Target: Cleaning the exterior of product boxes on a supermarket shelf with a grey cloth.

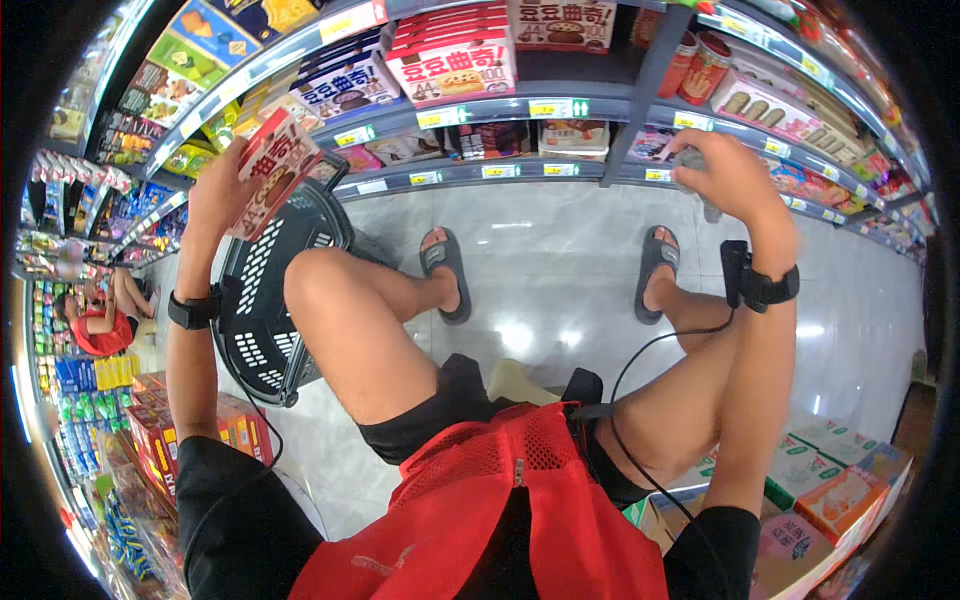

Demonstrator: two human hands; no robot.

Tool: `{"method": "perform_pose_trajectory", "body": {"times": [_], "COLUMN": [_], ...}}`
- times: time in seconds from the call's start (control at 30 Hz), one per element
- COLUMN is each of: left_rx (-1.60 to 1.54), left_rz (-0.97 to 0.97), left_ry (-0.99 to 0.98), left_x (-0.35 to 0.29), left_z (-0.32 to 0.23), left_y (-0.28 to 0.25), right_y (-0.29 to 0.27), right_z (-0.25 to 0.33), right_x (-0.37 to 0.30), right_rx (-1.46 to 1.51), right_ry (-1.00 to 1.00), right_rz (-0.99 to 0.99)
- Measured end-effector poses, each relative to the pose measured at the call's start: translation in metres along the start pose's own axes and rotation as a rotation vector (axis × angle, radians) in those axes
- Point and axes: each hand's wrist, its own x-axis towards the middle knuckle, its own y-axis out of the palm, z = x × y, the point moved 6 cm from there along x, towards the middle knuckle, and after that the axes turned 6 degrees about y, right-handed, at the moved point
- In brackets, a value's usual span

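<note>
My left hand (pixel 216 195) is closed on a red and white cookie box (pixel 276 172), held tilted above the far end of a black shopping basket (pixel 255 365). Cookies are pictured on its front. My right hand (pixel 738 172) is raised before the lower shelves on the right, its fingers curled round a crumpled grey cloth-like thing (pixel 711 212). Ahead, a stack of matching red and white cookie boxes (pixel 452 68) stands on the shelf. Beside it to the left are blue and white cookie boxes (pixel 350 85).
Shelves with price tags (pixel 560 108) curve across the front. A dark upright post (pixel 660 80) divides them. Red cartons (pixel 155 435) stand behind left, and packaged goods (pixel 840 490) fill a bin behind right. Another person in red (pixel 103 328) sits low at far left.
</note>
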Motion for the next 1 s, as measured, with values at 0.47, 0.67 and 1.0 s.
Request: {"method": "perform_pose_trajectory", "body": {"times": [0.47,0.67,1.0], "left_rx": [-1.387,-1.6,-1.937], "left_rz": [0.198,0.374,0.186], "left_ry": [0.454,0.24,0.255], "left_x": [0.068,0.061,0.055], "left_z": [-0.293,-0.315,-0.343], "left_y": [0.027,0.065,0.064], "right_y": [-0.031,-0.055,0.005], "right_z": [0.002,0.017,0.069], "right_x": [0.004,0.001,0.027], "right_rx": [0.553,0.672,0.108], "right_ry": [-0.228,-0.179,-0.476], "right_rz": [-0.251,-0.674,-0.723]}}
